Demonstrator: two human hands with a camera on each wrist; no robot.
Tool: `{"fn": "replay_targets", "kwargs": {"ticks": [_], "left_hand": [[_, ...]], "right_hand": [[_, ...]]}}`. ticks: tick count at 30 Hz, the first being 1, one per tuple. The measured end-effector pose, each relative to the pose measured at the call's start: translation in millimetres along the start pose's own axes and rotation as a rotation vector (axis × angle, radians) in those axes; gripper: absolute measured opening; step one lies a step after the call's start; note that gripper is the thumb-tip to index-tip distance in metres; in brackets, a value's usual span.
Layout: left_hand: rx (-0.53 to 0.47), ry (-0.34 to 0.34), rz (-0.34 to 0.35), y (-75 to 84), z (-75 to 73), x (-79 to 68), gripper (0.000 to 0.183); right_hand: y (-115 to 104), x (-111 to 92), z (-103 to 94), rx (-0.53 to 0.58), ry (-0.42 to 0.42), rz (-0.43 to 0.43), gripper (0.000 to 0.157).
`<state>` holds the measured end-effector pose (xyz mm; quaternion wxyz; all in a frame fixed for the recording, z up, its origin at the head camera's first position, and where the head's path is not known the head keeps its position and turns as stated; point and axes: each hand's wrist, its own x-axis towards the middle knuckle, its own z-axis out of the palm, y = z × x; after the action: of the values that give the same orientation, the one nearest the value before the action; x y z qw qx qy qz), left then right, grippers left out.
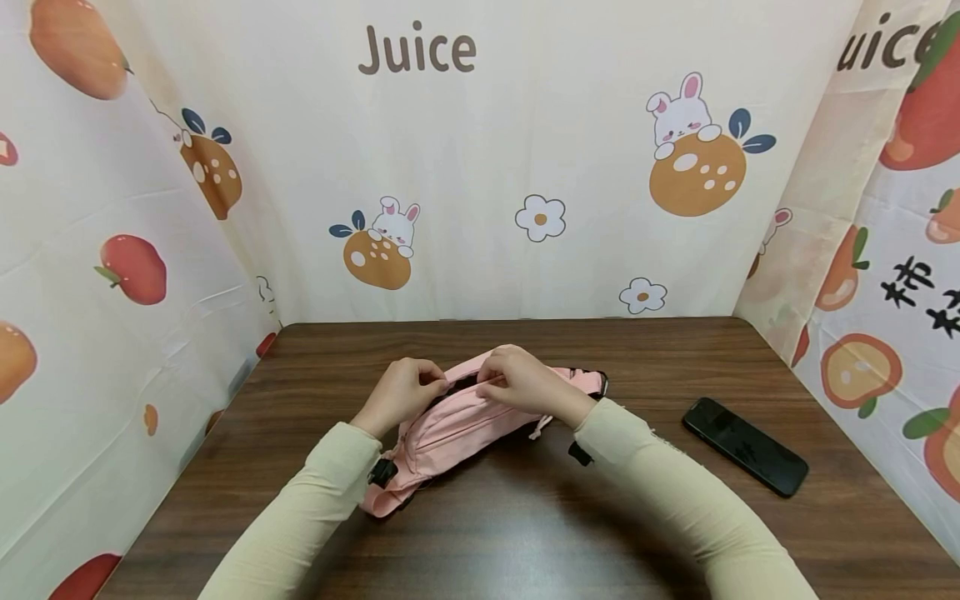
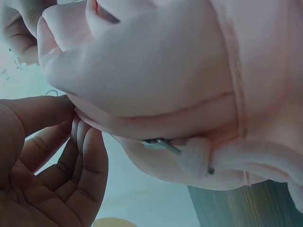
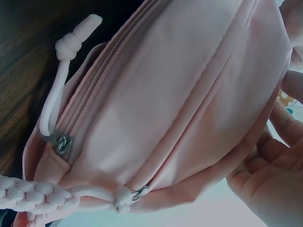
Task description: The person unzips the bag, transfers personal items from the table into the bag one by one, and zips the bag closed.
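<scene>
A pink waist bag (image 1: 465, 425) lies slantwise on the table, its top opening parted to show a dark inside. My left hand (image 1: 405, 393) pinches the edge of that opening between thumb and fingertips, as the left wrist view shows up close. Farther right along the opening, my right hand (image 1: 525, 382) grips the fabric edge with thumb and fingers. In the right wrist view, a zipper (image 3: 113, 56) runs along the bag's front, with a knotted cord pull (image 3: 68, 49) on its slider. A braided cord (image 3: 38, 195) hangs at another zipper's end.
To the right of the bag, a black smartphone (image 1: 746, 446) lies on the dark wooden table (image 1: 480, 542). Curtains (image 1: 480, 150) printed with fruit and rabbits enclose the back and both sides.
</scene>
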<state>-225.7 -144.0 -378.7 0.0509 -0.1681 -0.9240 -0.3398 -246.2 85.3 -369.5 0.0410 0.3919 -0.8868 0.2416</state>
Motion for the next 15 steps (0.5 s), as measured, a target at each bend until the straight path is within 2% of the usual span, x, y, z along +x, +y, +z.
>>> {"fn": "replay_targets", "kwargs": {"ticks": [6, 15], "left_hand": [[-0.002, -0.005, -0.005, 0.5, -0.8, 1.1, 0.008], [-0.006, -0.005, -0.009, -1.8, -3.5, 1.6, 0.009]], "right_hand": [[-3.8, -1.8, 3.6, -0.083, 0.032, -0.028, 0.007], [-3.0, -10.0, 10.8, -0.149, 0.204, -0.174, 0.005]]}}
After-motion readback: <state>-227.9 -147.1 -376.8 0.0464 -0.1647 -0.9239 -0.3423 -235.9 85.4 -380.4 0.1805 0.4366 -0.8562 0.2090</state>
